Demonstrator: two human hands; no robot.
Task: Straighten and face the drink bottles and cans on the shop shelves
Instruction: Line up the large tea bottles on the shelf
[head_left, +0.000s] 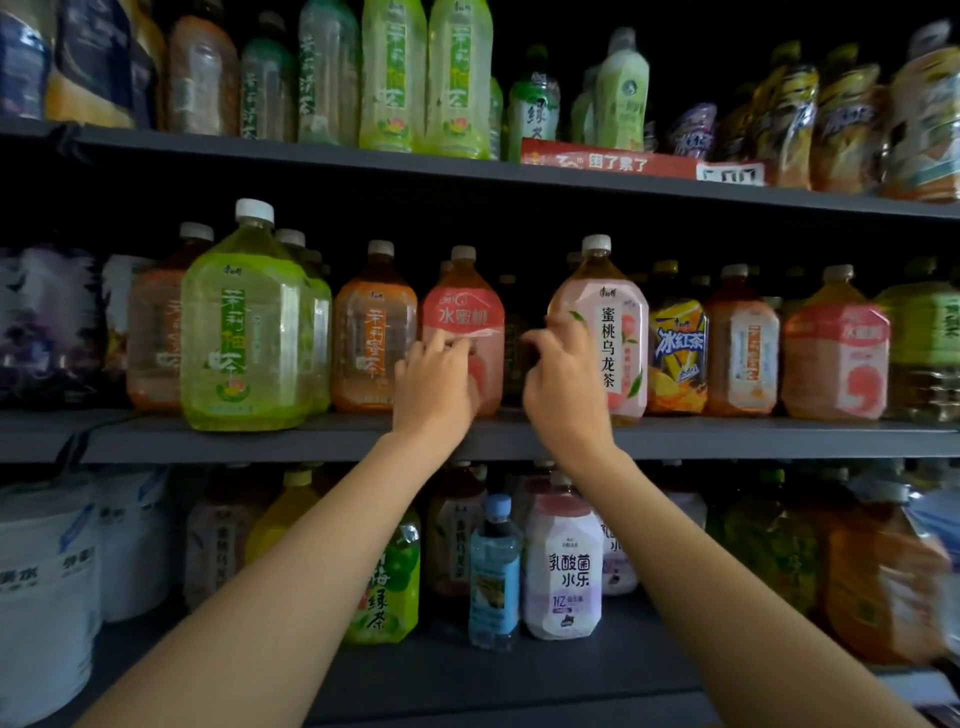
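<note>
On the middle shelf (311, 439) stand large drink bottles in a row. My left hand (434, 384) grips the front of a red-labelled peach drink bottle (465, 312). My right hand (561, 379) is curled against the left side of a pink-labelled peach oolong tea bottle (610, 332). Between the two bottles is a dark gap with bottles further back. A big green-labelled tea bottle (244, 332) stands forward at the left, nearer the shelf edge than its neighbours.
An orange-labelled bottle (371, 332) stands left of my left hand, a yellow iced tea bottle (678, 353) right of the pink one. The upper shelf (311, 156) holds tall bottles; the lower shelf holds a blue bottle (493, 571) and a white bottle (563, 561).
</note>
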